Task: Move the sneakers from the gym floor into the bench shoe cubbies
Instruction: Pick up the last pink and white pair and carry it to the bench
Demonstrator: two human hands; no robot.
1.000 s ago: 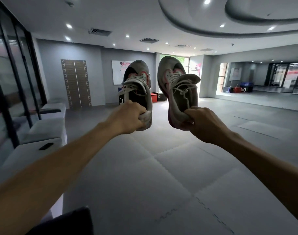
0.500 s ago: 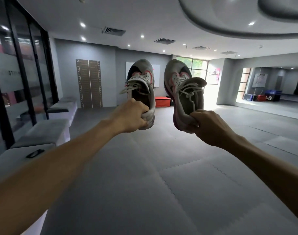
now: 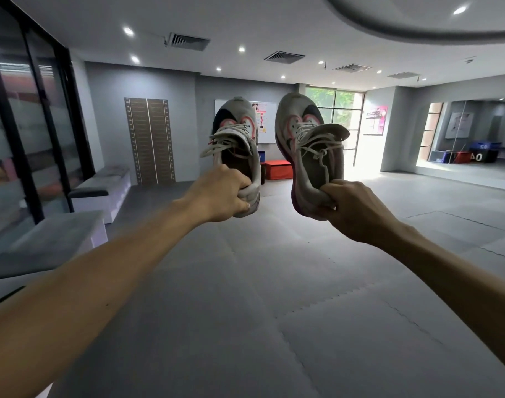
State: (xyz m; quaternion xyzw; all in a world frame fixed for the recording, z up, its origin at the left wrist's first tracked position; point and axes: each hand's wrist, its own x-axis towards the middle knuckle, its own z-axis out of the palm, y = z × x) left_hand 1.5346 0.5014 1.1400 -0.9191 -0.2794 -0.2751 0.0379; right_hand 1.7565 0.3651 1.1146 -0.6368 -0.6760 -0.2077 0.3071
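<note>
Probably the biggest risk is a sneaker slipping out, because each is pinched only at its heel, toe up, and the loose laces could catch on something. The left hand (image 3: 225,193) is closed tightly on the heel of the left sneaker (image 3: 236,145); the right hand (image 3: 357,208) is closed on the heel of the right sneaker (image 3: 311,150). Both shoes are in the air above the floor mats (image 3: 274,282). Farther away, the benches (image 3: 102,188) stand along the left wall; I cannot see their cubbies, so a blind placement could miss.

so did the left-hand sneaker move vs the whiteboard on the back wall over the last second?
Yes. The left-hand sneaker now overlaps the whiteboard, covering its left part; a second ago it sat at the board's right edge. Camera motion may explain it.
</note>
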